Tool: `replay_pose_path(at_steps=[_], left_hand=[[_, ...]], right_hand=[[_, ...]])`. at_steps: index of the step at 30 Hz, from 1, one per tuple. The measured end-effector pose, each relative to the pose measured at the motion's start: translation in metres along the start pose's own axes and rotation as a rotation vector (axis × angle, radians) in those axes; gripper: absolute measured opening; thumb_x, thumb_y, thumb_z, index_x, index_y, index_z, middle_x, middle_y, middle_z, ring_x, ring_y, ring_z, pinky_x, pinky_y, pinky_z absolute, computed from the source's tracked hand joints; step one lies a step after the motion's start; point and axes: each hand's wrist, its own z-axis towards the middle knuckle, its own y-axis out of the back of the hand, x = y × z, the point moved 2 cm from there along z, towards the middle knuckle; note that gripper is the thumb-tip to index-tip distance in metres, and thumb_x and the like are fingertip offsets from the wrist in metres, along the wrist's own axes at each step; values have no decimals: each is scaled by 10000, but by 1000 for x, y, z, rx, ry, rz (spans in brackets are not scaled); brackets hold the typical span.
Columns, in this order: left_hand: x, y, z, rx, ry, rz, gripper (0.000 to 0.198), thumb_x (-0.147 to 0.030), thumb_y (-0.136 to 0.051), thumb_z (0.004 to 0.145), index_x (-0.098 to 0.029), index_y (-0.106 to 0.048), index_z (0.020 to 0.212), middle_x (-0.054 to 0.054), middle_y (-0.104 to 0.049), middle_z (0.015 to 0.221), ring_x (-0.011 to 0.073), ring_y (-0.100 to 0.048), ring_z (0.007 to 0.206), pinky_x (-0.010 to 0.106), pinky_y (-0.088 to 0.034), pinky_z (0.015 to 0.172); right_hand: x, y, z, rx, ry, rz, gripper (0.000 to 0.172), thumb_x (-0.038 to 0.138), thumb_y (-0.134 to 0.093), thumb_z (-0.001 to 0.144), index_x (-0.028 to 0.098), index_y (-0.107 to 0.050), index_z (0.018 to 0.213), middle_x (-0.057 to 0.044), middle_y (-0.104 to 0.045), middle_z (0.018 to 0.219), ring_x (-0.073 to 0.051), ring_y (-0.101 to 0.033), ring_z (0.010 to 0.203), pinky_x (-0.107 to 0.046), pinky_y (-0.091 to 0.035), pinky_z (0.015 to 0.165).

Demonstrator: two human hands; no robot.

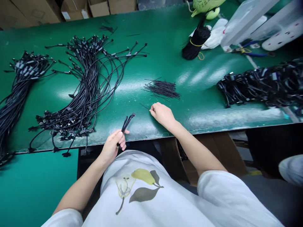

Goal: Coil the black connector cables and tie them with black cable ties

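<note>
I found the hands well apart above the near side of the green-topped bench (123, 37). The left hand (113, 146) was clamped on a small bunch of black rods (126, 124), held just off the near edge with their tips angled toward the far right. The right hand (162, 115) lay curled on the bench, just short of a loose pile of thin black strands (162, 90). I could not tell whether it pinched anything (one stray strand (145, 107) ran close to its fingertips).

A black cable bundle (87, 85) lay to the left, its connector ends hanging over the near edge. A forearm catching those ends could have dragged the bundle down. A slackened left grip could have dropped the rods off the edge. A careless sweep of the right hand could have scattered the strands.
</note>
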Motion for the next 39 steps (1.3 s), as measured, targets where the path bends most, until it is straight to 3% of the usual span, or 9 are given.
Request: replay_pose_path(at_steps=[6,12,14,18,24,27,29,35,39], left_hand=[[7,-4,2,21,-13,-107,352,-377,-681,824,-178,-554,1085,-83,-389,583,62,-391,481,177,-365,449],[9,-10,8,100,-66,-82,585,-411,-661,835,-155,-469,1324,-89,-377,578,72,-393,484,194,-385,464],[10,-7,10,64,-142,1,531,-427,-619,861,-133,-521,1292,-78,-385,591,74,-412,498,203,-399,483],[10,3,10,-75,-324,339,457,-397,-510,923,-165,-548,1315,-20,-530,735,81,-463,548,229,-442,568],[4,13,8,-136,-339,736,420,-339,-486,923,-222,-580,1315,-3,-602,741,111,-490,550,271,-453,664],[5,19,10,-24,-158,586,428,-426,-521,890,-161,-623,1210,-39,-502,575,108,-466,497,242,-425,546],[3,21,9,82,-52,425,465,-512,-572,839,-126,-648,1087,-55,-449,533,95,-436,467,221,-388,479],[-9,24,-3,149,-21,328,386,-529,-643,784,-146,-625,822,-60,-454,536,63,-411,460,203,-367,465],[-9,25,-6,130,58,245,381,-502,-713,716,-148,-574,701,-57,-449,528,57,-386,460,202,-338,437]], right_hand=[[14,14,-6,35,15,162,116,242,-491,863,167,-556,805,-56,-618,807,-158,-544,689,-270,-354,621],[80,3,-41,393,197,943,143,328,-525,864,186,-507,856,15,-605,693,-126,-583,639,-242,-433,624],[99,-4,-51,361,187,1089,153,333,-518,882,181,-513,902,11,-606,718,-125,-598,652,-247,-457,640],[116,-5,-62,12,317,695,144,236,-464,934,173,-592,913,-29,-633,824,-123,-577,723,-242,-420,671],[129,18,-66,-451,939,-191,249,113,-408,941,138,-635,840,-61,-629,800,-163,-533,741,-317,-374,701],[133,28,-62,-419,1215,-284,247,100,-397,941,110,-639,989,-126,-621,1165,-216,-530,1069,-352,-379,858],[136,34,-58,-326,1263,-312,220,114,-409,946,98,-623,999,-153,-600,1201,-237,-494,1139,-364,-362,877],[147,48,-50,-225,1258,-378,199,135,-376,970,151,-558,891,-53,-555,785,-178,-451,721,-331,-277,647],[152,49,-51,-205,1295,-471,199,161,-397,962,135,-577,879,-48,-494,748,-186,-418,680,-334,-236,602]])
